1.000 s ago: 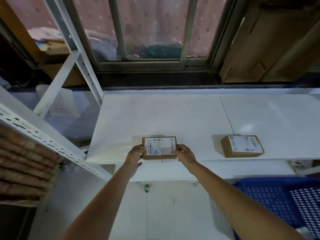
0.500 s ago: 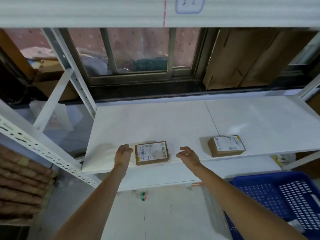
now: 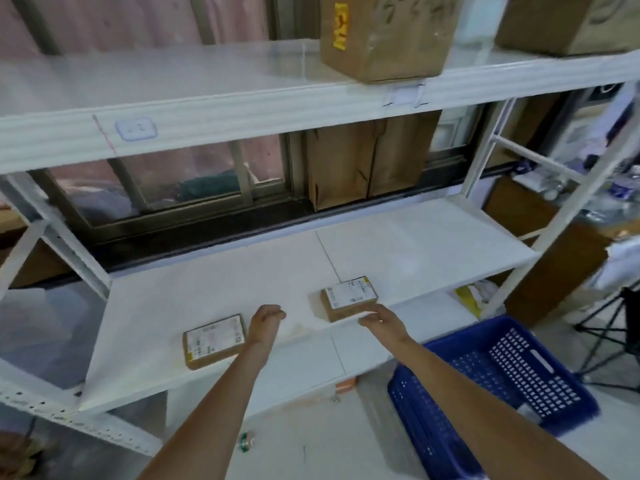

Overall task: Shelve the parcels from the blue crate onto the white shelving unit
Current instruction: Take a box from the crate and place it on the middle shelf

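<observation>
Two small brown parcels with white labels lie near the front edge of the middle white shelf (image 3: 415,244). One parcel (image 3: 214,341) sits to the left of my left hand (image 3: 265,322), which is empty with its fingers curled, apart from the box. The other parcel (image 3: 348,297) lies just beyond my right hand (image 3: 381,322), whose fingers are spread and hold nothing. The blue crate (image 3: 498,386) stands on the floor at the lower right, under my right forearm.
A large cardboard box (image 3: 384,32) and another at the far right (image 3: 568,22) stand on the upper shelf. Flat cardboard (image 3: 367,164) leans against the window behind the shelving. White uprights (image 3: 485,161) frame the unit. A black tripod (image 3: 609,327) stands right of the crate.
Both hands have let go of the left parcel and moved right, away from it. The view has swung up and right, bringing the upper shelf and its boxes into sight.
</observation>
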The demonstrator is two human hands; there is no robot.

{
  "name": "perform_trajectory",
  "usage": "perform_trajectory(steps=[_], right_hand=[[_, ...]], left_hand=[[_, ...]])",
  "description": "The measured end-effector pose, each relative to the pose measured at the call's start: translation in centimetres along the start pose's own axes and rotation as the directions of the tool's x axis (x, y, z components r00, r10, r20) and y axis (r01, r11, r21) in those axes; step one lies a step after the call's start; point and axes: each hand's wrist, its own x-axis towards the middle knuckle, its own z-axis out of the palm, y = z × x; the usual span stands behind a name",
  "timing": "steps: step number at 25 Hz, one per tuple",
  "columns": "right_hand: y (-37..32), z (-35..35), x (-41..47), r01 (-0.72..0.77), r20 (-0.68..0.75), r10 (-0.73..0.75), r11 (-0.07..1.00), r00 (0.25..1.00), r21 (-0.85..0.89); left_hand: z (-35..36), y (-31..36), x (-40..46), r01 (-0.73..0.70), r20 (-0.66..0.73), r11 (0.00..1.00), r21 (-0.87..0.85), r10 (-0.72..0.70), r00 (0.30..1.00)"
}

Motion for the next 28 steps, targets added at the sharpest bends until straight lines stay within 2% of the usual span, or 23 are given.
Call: perform_trajectory(steps=[8,12,18,22,28], right_hand=[[11.9,-24.4,-5.6,-0.025,-0.101,0.033,0.996,0.994,0.080],[17.2,-33.8,-7.5,-0.060,-0.122,0.062,0.998,0.991,0.015],[21.5,-42.3,-7.5,-0.102,-0.189,0.099,0.995,0.977,-0.009],[24.2,-47.0,-4.6,-0.150,-0.175,0.137,0.987,0.975,-0.064],[26.9,-54.5,2.7,-0.240,-0.116,0.224,0.959,0.968,-0.150]], left_hand=[[25.7,-0.8,-12.2,-0.005,0.194,0.991,0.137,-0.021,0.981],[35.5,-2.1,-17.0,0.002,0.281,0.982,0.187,-0.055,0.958],[46.2,-2.1,-19.4,0.011,0.376,0.960,0.279,-0.119,0.919],[53.6,-1.7,-17.7,0.004,0.396,0.949,0.316,-0.136,0.908],[64.4,-1.4,-13.3,0.080,0.426,0.940,0.331,-0.225,0.877]])
